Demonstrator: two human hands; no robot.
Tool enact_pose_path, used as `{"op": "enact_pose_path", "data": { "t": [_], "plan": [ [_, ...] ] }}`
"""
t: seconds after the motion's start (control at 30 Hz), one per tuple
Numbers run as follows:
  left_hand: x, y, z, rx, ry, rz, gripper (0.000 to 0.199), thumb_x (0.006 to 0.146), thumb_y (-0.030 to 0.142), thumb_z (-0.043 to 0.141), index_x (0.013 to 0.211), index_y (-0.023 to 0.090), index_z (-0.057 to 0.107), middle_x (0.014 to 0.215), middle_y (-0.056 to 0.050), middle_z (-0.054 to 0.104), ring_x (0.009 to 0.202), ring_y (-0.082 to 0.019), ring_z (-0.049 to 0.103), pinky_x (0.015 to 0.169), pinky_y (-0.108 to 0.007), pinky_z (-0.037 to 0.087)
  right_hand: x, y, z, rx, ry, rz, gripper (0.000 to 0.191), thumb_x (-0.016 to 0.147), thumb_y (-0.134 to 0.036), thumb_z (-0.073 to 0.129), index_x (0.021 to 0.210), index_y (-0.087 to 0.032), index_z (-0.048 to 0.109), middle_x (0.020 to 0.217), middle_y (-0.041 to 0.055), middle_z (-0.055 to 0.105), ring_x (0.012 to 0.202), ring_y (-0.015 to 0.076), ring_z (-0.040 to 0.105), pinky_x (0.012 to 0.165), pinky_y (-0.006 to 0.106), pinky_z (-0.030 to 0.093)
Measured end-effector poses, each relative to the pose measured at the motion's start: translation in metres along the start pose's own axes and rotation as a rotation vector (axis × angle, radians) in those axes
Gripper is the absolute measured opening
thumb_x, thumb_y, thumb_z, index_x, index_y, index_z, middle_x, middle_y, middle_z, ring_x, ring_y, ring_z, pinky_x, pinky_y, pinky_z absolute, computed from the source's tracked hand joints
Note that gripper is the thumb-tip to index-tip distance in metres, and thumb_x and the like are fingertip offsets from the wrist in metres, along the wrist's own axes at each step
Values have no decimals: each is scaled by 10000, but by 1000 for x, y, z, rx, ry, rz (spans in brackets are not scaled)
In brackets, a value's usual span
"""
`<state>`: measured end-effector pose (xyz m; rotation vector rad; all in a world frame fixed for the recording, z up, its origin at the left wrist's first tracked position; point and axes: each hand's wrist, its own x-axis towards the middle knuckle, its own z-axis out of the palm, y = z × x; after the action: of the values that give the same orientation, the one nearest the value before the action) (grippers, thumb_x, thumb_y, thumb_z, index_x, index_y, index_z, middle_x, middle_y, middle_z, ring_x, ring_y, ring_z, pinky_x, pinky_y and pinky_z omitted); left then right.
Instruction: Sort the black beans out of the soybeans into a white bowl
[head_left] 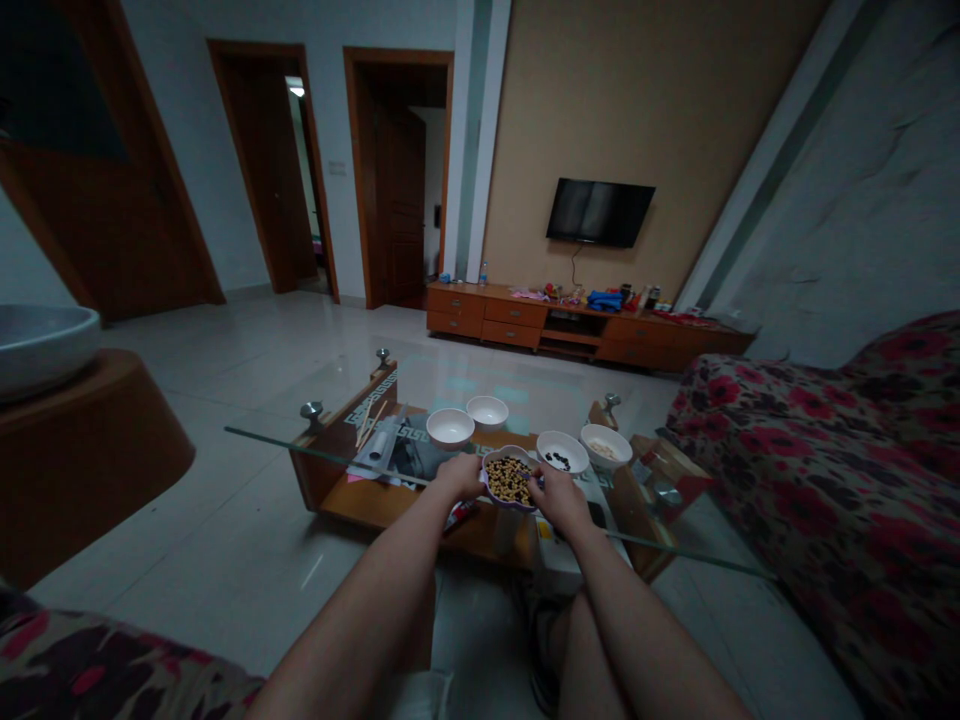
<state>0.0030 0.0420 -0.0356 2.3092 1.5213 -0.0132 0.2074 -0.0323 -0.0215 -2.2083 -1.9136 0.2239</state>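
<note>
At glass table [322, 448], scalloped purple dish [487, 486], beans [508, 480], left hand [457, 476], right hand [553, 495]

Bare forearms [352, 610], pale shorts [416, 695] (plus a dark sandal [541, 650])

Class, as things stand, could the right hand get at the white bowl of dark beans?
Probably yes: the right hand, gripping the purple-rimmed dish, sits beside the white bowl with nothing visible between, though it must release the dish.
</note>
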Motion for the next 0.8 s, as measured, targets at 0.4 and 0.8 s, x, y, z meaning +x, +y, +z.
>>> {"op": "enact_pose_path", "data": {
  "t": [0.4, 0.8],
  "plan": [
    [2, -2, 3, -19, 6, 7, 478, 798, 497, 724, 1202, 242, 744, 1212, -147, 752, 1119, -344, 713, 917, -397, 587, 2, -3, 3, -43, 10, 21, 253, 949, -324, 519, 1100, -225, 696, 1061, 99, 761, 986, 230, 707, 748, 282, 437],
    [1, -2, 1, 1, -5, 13, 463, 809, 498, 711, 1185, 230, 747, 1225, -149, 747, 1129, -362, 705, 912, -414, 586, 2, -6, 2, -82, -13, 29, 285, 980, -357, 496, 1154, -257, 697, 1099, 88, 759, 1006, 222, 711, 789, 284, 459]
  ]
}}
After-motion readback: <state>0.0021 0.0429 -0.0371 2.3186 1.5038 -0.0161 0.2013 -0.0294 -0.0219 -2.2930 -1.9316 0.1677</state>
